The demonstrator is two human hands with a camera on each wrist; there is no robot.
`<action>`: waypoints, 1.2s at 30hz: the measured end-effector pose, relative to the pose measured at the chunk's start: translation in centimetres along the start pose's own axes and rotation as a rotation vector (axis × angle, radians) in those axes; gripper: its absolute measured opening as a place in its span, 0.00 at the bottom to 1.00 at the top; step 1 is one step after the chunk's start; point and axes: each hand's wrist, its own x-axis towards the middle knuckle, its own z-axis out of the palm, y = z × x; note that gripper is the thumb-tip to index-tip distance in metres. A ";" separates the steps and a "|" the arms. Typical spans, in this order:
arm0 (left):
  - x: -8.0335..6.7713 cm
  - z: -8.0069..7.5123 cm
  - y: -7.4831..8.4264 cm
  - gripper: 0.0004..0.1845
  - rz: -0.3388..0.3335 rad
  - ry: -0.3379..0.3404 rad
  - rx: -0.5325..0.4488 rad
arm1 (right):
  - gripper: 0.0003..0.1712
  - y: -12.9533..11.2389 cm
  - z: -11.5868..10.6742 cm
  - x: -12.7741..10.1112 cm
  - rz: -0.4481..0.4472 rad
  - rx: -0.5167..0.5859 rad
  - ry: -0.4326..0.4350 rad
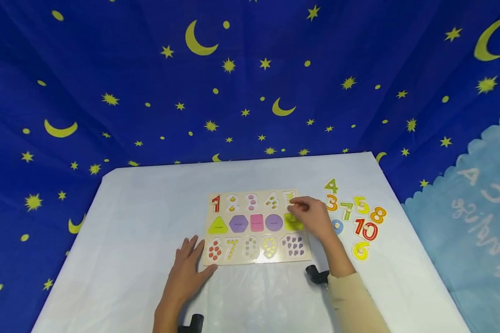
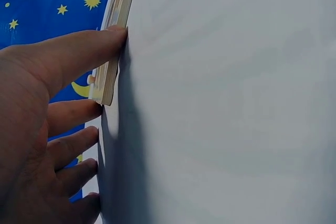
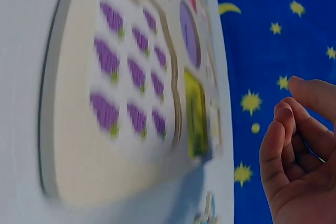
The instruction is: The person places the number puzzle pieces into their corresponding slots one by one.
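A wooden number puzzle board (image 1: 233,266) lies flat on the white table. My left hand (image 1: 186,270) is at its near left corner, thumb against the near edge and fingers spread by the left side; in the left wrist view the thumb (image 2: 79,51) presses the board's edge (image 2: 113,77). My right hand (image 1: 314,217) is over the board's right end, close to the banana-pictured recess (image 1: 289,196). Its fingers are loosely bent in the right wrist view, with nothing visible between thumb and fingertips. A red 1 (image 1: 215,203) sits in its recess at the top left.
Right of the board lie loose number pieces, among them a green 4 (image 1: 331,186), yellow 5 (image 1: 361,205), red 10 (image 1: 365,229) and yellow 6 (image 1: 360,251). The right arm partly hides a blue piece (image 1: 338,226). A starry blue cloth (image 1: 241,152) hangs behind the table.
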 end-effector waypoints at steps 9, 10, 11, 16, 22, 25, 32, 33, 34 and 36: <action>0.5 0.1 0.2 0.44 0.012 0.018 0.018 | 0.16 2.1 -2.5 0.2 0.068 -0.037 0.060; 0.6 0.1 0.2 0.44 0.016 0.022 0.021 | 0.17 2.3 -2.7 0.3 0.071 -0.043 0.072; 0.7 0.1 0.2 0.44 0.020 0.027 0.022 | 0.17 2.4 -3.0 0.4 0.078 -0.048 0.085; 0.9 0.0 0.3 0.44 0.015 0.018 0.017 | 0.18 3.0 -4.6 1.0 0.123 -0.072 0.151; 0.7 -0.1 0.3 0.44 0.008 0.006 0.019 | 0.18 4.0 -5.7 0.6 0.227 -0.111 0.200; 0.6 0.0 0.4 0.44 0.007 0.004 0.021 | 0.18 4.8 -5.9 0.3 0.250 -0.143 0.217; 0.4 0.1 0.4 0.44 0.005 0.006 0.013 | 0.17 6.1 -5.8 0.1 0.230 -0.189 0.162; 0.4 0.2 0.4 0.44 0.007 0.007 0.012 | 0.17 6.2 -5.6 0.1 0.228 -0.191 0.150; 0.3 0.1 0.4 0.44 0.008 0.008 0.009 | 0.17 6.3 -5.5 0.1 0.232 -0.192 0.139; 0.2 0.1 0.4 0.44 0.010 0.009 0.009 | 0.17 6.5 -5.2 0.1 0.238 -0.191 0.121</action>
